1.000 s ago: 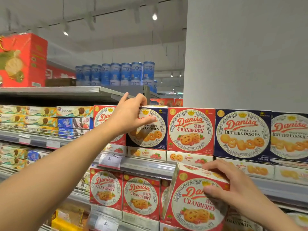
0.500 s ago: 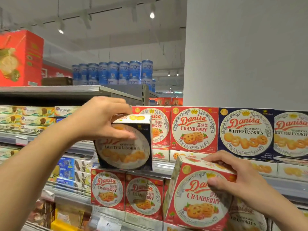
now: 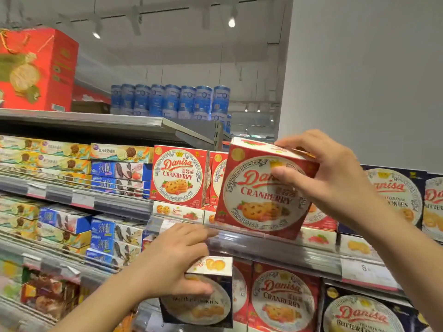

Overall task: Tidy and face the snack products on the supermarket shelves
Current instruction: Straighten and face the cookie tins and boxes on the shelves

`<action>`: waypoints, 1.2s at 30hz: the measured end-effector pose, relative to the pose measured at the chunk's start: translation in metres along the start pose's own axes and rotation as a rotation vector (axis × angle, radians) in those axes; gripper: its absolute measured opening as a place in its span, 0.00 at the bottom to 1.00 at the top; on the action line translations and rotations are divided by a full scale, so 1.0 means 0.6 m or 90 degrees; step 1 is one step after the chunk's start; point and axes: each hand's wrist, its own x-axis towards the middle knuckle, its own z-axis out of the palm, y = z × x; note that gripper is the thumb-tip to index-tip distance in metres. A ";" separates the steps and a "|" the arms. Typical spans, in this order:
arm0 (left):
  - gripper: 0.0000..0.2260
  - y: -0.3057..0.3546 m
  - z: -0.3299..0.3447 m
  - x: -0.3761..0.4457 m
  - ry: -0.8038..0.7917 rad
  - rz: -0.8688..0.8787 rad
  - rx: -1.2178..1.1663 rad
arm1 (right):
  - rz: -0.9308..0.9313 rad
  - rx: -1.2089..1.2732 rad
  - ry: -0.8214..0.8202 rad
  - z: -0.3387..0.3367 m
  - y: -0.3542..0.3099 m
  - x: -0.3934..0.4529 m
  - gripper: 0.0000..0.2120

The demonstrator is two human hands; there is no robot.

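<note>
Low and nearest, the left hand (image 3: 177, 264) grips a navy butter-cookie box (image 3: 203, 298) from above, below the shelf edge (image 3: 275, 248). Higher, the right hand (image 3: 321, 178) clamps the tilted cranberry box (image 3: 259, 195) by its top corner, just above that edge.

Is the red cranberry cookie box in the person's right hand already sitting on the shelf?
No, the right hand holds the red cranberry cookie box tilted in the air in front of the shelf edge.
</note>
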 end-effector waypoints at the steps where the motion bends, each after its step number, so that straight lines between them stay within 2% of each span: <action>1: 0.25 -0.002 0.008 -0.004 0.004 -0.002 -0.001 | -0.003 -0.007 0.002 0.009 -0.005 0.012 0.22; 8: 0.25 -0.016 0.047 -0.017 0.007 -0.018 0.003 | -0.020 -0.061 -0.046 0.067 -0.023 0.062 0.23; 15: 0.27 -0.014 0.055 -0.020 0.009 -0.093 -0.113 | -0.005 -0.151 -0.056 0.121 -0.007 0.079 0.23; 26: 0.27 -0.010 0.066 -0.023 0.039 -0.111 -0.176 | 0.013 -0.309 -0.073 0.143 0.005 0.098 0.19; 32: 0.25 -0.007 0.074 -0.025 0.049 -0.103 -0.164 | 0.000 -0.439 -0.168 0.137 0.007 0.098 0.33; 36: 0.24 -0.005 0.077 -0.024 0.074 -0.101 -0.168 | 0.011 -0.451 -0.177 0.134 0.013 0.098 0.35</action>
